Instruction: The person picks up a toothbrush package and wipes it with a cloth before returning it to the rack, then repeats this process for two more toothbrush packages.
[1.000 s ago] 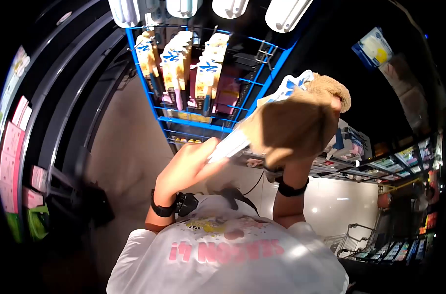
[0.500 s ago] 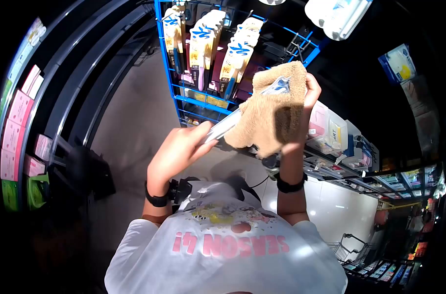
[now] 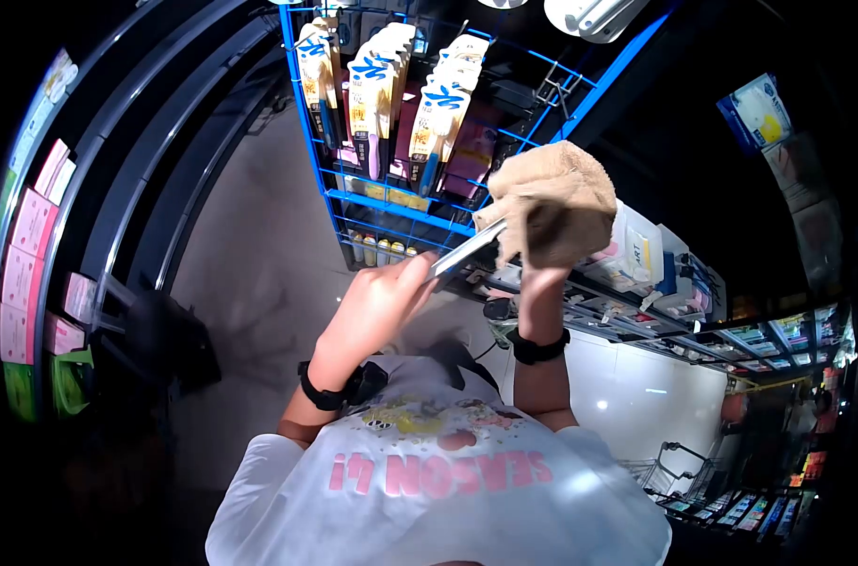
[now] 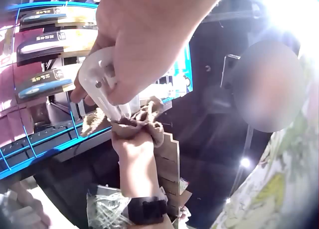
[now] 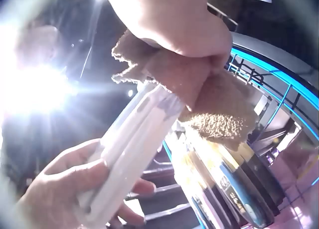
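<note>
My left hand (image 3: 382, 297) grips a long, ribbed white plastic piece (image 5: 137, 139), thumb on one side and fingers on the other. At the gripped end this piece is rounded and has a small hole, seen in the left wrist view. Over its far end lies a tan fluffy cloth (image 3: 561, 184), bunched up. My right hand (image 5: 174, 19) holds the cloth around that end; in the head view the cloth covers most of its fingers. Behind the cloth, carded packs with coloured handles (image 3: 436, 132) hang in rows.
A blue wire rack (image 3: 589, 99) stands in front of me. White plastic pieces (image 3: 594, 17) hang at its top. To the right runs a shelf with boxed goods (image 3: 636, 250); a shopping cart (image 3: 679, 472) stands farther back. Dark shelves with pink boxes (image 3: 22, 274) line the left.
The cloth swung up and left, showing a blue-and-silver patch, then turned back right and hid it. The white piece stays in the left hand. The head view shifted over the rack.
</note>
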Action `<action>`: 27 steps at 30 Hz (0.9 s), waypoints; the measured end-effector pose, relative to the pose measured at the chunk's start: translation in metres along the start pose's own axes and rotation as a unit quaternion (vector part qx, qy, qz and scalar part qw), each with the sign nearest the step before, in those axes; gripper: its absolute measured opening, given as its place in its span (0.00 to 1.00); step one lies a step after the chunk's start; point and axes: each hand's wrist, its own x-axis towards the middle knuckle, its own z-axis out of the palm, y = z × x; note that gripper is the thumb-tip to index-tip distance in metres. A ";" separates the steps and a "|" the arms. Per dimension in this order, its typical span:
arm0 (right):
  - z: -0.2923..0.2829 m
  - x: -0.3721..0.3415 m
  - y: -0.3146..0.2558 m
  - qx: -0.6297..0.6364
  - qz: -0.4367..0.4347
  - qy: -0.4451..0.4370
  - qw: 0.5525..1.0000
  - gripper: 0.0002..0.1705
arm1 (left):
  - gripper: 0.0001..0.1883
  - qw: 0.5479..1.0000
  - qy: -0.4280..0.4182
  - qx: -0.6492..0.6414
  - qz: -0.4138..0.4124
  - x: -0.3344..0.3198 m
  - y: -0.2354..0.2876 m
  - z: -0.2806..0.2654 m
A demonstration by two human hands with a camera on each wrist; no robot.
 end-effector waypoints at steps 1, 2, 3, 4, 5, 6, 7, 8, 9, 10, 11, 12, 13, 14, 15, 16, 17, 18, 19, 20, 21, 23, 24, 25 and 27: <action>0.010 0.000 -0.009 -0.016 0.032 0.034 0.999 0.31 | 0.11 1.000 -0.001 -0.001 0.001 0.000 0.002 0.001; 0.023 -0.001 -0.019 -0.032 0.064 0.068 0.995 0.32 | 0.11 0.999 -0.030 -0.031 -0.026 -0.001 0.003 0.000; 0.028 -0.003 -0.024 -0.032 0.064 0.071 0.995 0.32 | 0.11 0.995 -0.059 -0.061 -0.053 -0.002 0.004 0.000; 0.030 -0.005 -0.029 -0.029 0.102 0.092 0.990 0.31 | 0.11 0.995 -0.061 -0.061 -0.053 -0.003 0.003 0.002; 0.030 -0.006 -0.034 -0.027 0.140 0.113 0.983 0.30 | 0.10 0.985 -0.074 -0.134 -0.075 -0.004 0.000 0.005; 0.026 -0.010 -0.037 -0.029 0.163 0.121 0.979 0.30 | 0.10 0.970 -0.086 -0.206 -0.095 -0.005 -0.003 0.008; 0.023 -0.018 -0.038 -0.027 0.177 0.121 0.976 0.30 | 0.10 0.970 -0.086 -0.206 -0.093 -0.005 -0.003 0.012; 0.021 -0.027 -0.038 -0.030 0.186 0.119 0.975 0.29 | 0.10 0.956 -0.072 -0.267 -0.100 -0.004 -0.003 0.015; 0.019 -0.035 -0.037 -0.036 0.188 0.115 0.975 0.29 | 0.09 0.937 -0.058 -0.327 -0.105 -0.003 -0.001 0.018; 0.019 -0.042 -0.036 -0.047 0.181 0.108 0.976 0.29 | 0.09 0.938 -0.056 -0.328 -0.102 -0.002 0.000 0.017; 0.018 -0.048 -0.033 -0.066 0.169 0.093 0.979 0.29 | 0.09 0.908 -0.043 -0.395 -0.134 -0.002 0.001 0.015; 0.018 -0.051 -0.027 -0.096 0.149 0.072 0.981 0.29 | 0.09 0.872 -0.031 -0.459 -0.166 -0.001 0.002 0.013; 0.016 -0.053 -0.020 -0.143 0.122 0.041 0.981 0.29 | 0.10 0.846 -0.009 -0.506 -0.166 -0.003 -0.001 0.016; 0.015 -0.056 -0.012 -0.214 0.091 0.005 0.973 0.28 | 0.10 0.846 -0.006 -0.507 -0.167 -0.002 0.001 0.015; 0.015 -0.060 -0.005 -0.295 0.059 -0.026 0.953 0.28 | 0.11 0.858 0.021 -0.491 -0.150 0.000 0.004 0.012; 0.015 -0.064 0.001 -0.352 0.034 -0.050 0.934 0.28 | 0.11 0.869 0.049 -0.474 -0.133 0.001 0.005 0.010; 0.014 -0.066 0.004 -0.363 0.029 -0.061 0.930 0.28 | 0.12 0.881 0.030 -0.455 -0.127 0.001 0.001 0.009; 0.012 -0.065 0.002 -0.345 0.038 -0.063 0.936 0.28 | 0.12 0.882 0.036 -0.452 -0.126 0.000 -0.001 0.007; 0.009 -0.062 -0.002 -0.295 0.059 -0.054 0.952 0.27 | 0.13 0.858 0.036 -0.494 -0.139 -0.001 -0.002 0.005; 0.007 -0.057 -0.008 -0.229 0.090 -0.035 0.969 0.27 | 0.14 0.830 0.035 -0.535 -0.154 -0.003 -0.002 0.004; 0.004 -0.051 -0.014 -0.161 0.119 -0.010 0.980 0.27 | 0.14 0.839 0.021 -0.519 -0.162 -0.008 -0.011 0.001; 0.002 -0.039 -0.026 -0.072 0.158 0.026 0.984 0.27 | 0.14 0.844 0.014 -0.507 -0.175 -0.012 -0.018 -0.007; 0.001 -0.036 -0.029 -0.051 0.167 0.034 0.984 0.27 | 0.14 0.848 0.006 -0.497 -0.184 -0.012 -0.020 -0.010; 0.000 -0.035 -0.030 -0.032 0.176 0.039 0.983 0.26 | 0.14 0.838 0.018 -0.519 -0.168 -0.011 -0.017 -0.011; -0.009 -0.039 -0.027 0.015 0.187 0.038 0.982 0.26 | 0.14 0.839 -0.012 -0.517 -0.167 -0.010 -0.016 -0.015</action>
